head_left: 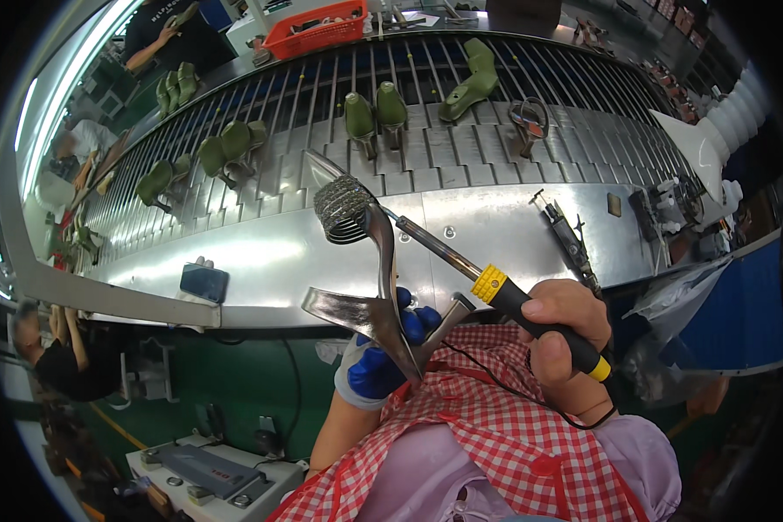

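Note:
My left hand [377, 370], in a grey glove with blue coated fingers, grips a dark metallic high-heeled sandal [379, 252] over the near edge of the bench. A glittering coiled-looking band [344, 209] wraps the sandal's front, below its pointed toe. In my bare right hand [565, 326] is a soldering iron [531, 306] with a black and yellow handle and a cord. Its thin metal tip points up and left, close beside the glittering band; whether it touches cannot be made out. My left fingers are partly hidden behind the sandal.
Beyond the metal bench [296, 261] runs a slatted conveyor [444, 157] with several green shoe forms [390, 104] and a strappy sandal [528, 122]. A phone-like dark object [204, 282] lies left, a hand tool [567, 237] right. A white duct [700, 143] and red basket [317, 35] stand farther off.

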`<move>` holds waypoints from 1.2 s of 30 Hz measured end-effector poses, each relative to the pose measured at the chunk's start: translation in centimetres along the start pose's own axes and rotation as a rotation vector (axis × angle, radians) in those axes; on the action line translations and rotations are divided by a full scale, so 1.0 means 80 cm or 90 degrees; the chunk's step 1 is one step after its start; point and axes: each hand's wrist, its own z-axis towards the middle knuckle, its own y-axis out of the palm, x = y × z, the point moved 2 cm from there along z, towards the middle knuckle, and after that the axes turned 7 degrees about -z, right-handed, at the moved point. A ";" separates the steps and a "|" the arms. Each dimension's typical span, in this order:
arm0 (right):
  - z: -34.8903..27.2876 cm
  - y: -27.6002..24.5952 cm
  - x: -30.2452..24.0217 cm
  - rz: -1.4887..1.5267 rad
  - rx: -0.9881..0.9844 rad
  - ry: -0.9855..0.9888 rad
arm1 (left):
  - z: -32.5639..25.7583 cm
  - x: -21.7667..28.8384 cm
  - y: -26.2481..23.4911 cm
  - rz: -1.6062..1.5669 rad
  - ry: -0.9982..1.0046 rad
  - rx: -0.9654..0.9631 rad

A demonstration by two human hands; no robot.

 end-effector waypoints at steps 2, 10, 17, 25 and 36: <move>0.001 0.002 -0.001 0.001 -0.002 0.003 | 0.000 -0.001 -0.003 0.146 0.062 0.001; 0.005 0.006 -0.011 -0.039 -0.028 -0.016 | -0.001 0.013 -0.004 0.009 0.100 0.038; 0.003 0.002 -0.020 -0.051 -0.077 -0.043 | -0.009 -0.009 -0.012 0.114 0.047 0.035; 0.009 0.012 -0.020 -0.040 -0.010 -0.046 | -0.009 -0.003 -0.012 -0.525 -0.099 0.025; 0.006 0.018 -0.019 -0.034 -0.032 -0.043 | -0.011 0.043 -0.012 -0.782 -0.148 -0.010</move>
